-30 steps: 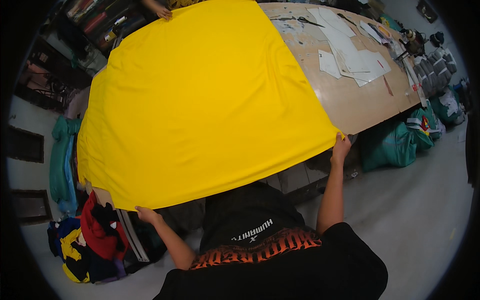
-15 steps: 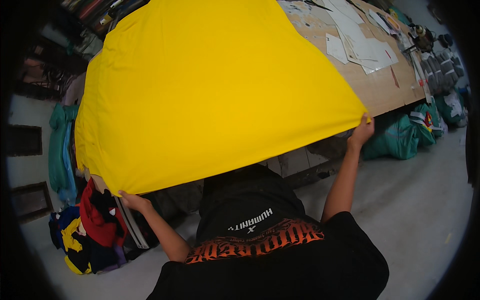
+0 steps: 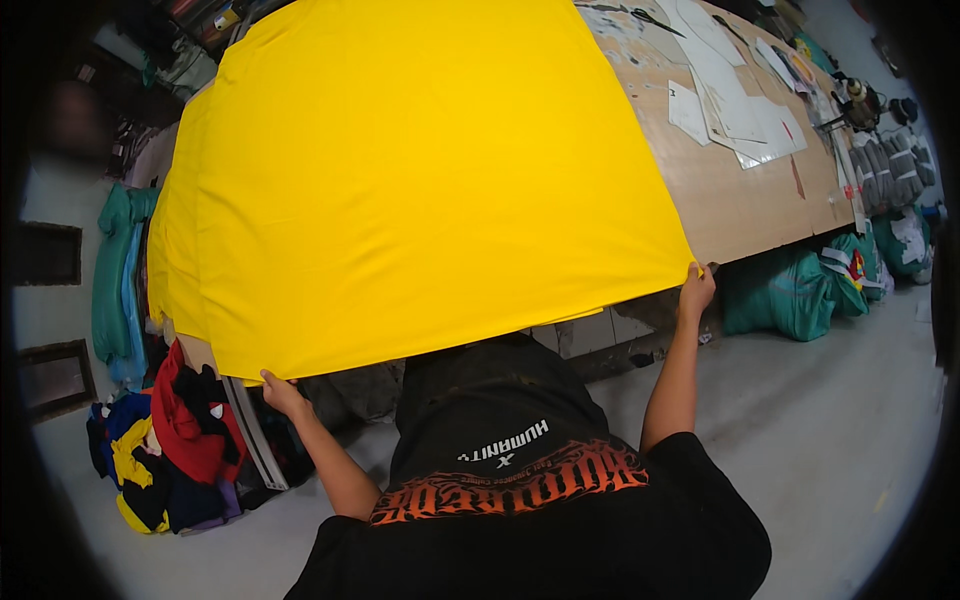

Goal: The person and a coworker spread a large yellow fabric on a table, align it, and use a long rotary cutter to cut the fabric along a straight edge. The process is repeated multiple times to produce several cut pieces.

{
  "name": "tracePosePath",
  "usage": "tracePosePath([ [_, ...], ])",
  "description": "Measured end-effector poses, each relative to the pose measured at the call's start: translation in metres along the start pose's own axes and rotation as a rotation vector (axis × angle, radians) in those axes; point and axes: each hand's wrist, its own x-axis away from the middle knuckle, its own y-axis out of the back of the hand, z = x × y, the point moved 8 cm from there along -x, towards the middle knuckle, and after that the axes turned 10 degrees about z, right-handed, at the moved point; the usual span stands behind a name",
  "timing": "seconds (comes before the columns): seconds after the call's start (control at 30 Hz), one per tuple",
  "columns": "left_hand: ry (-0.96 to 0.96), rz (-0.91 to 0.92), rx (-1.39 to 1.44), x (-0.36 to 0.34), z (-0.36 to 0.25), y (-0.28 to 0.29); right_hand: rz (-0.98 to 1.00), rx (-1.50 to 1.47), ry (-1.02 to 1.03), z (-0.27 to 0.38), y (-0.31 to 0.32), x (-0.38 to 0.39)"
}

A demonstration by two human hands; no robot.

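A large sheet of bright yellow fabric (image 3: 430,200) covers most of the worktable and hangs a little over its near edge. My left hand (image 3: 284,393) pinches the fabric's near edge, close to the left corner. At the near right corner my right hand (image 3: 698,292) grips the cloth between thumb and fingers. Along the left side, more yellow layers show under the top one, with slight creases. Between my hands the near edge runs nearly straight, and a lower layer peeks out towards the right.
White paper patterns (image 3: 765,130) and black scissors (image 3: 655,22) lie on the wooden tabletop (image 3: 725,205). Green sacks (image 3: 785,295) stand on the floor at right. A heap of mixed cloth (image 3: 185,445) sits at the lower left, near a table leg (image 3: 255,440). Grey bundles (image 3: 890,170) are at far right.
My right hand has moved left and down with the corner, baring more tabletop. My left hand has shifted slightly right along the near edge. The fabric is less stretched between my hands.
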Motion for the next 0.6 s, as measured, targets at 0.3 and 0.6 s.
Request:
tracePosePath([
  [0.3, -0.076, -0.102, -0.059, 0.005, -0.025, 0.007, -0.111, 0.102, 0.017, 0.013, 0.019, 0.006],
  [0.6, -0.073, -0.092, -0.066, -0.016, -0.002, 0.027, -0.145, 0.218, -0.039, 0.033, 0.023, 0.017],
])
